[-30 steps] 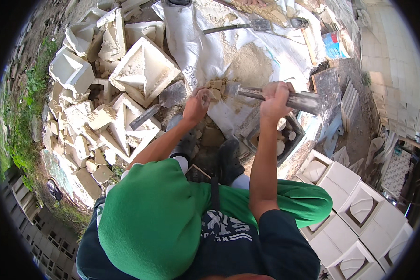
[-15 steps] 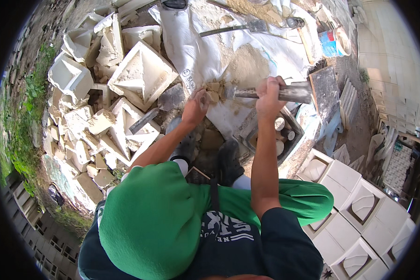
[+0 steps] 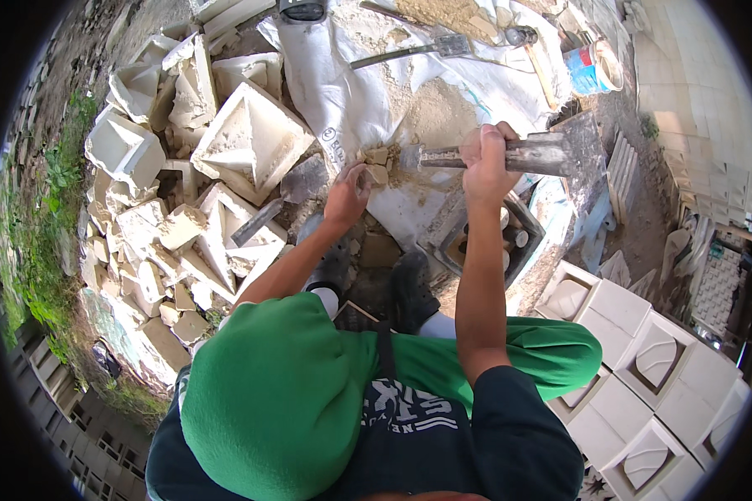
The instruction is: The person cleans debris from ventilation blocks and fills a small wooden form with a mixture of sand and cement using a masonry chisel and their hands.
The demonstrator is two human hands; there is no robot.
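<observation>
My right hand (image 3: 489, 163) is wrapped round a hammer-like tool (image 3: 443, 157) with a thick, worn grey handle. Its metal end points left, toward a few small pale broken chunks (image 3: 378, 156) on a white sack sheet (image 3: 393, 204). Fingers curled, my left hand (image 3: 348, 194) grips the edge of one pale chunk (image 3: 378, 174) there. Just left of that hand lies a flat-bladed tool (image 3: 305, 179) with a short handle, its blade grey with dust.
Broken pale moulded blocks (image 3: 252, 138) pile up at the left. A dark square container (image 3: 522, 271) holding cylinders stands right of my feet. Farther back are a long-handled tool (image 3: 451, 46) and a blue-white bucket (image 3: 593, 68). Stacked vent blocks (image 3: 618, 326) fill the lower right.
My right hand has moved slightly up and right with the tool, drawing its metal end a little off the chunks. My left hand has stayed nearly in place.
</observation>
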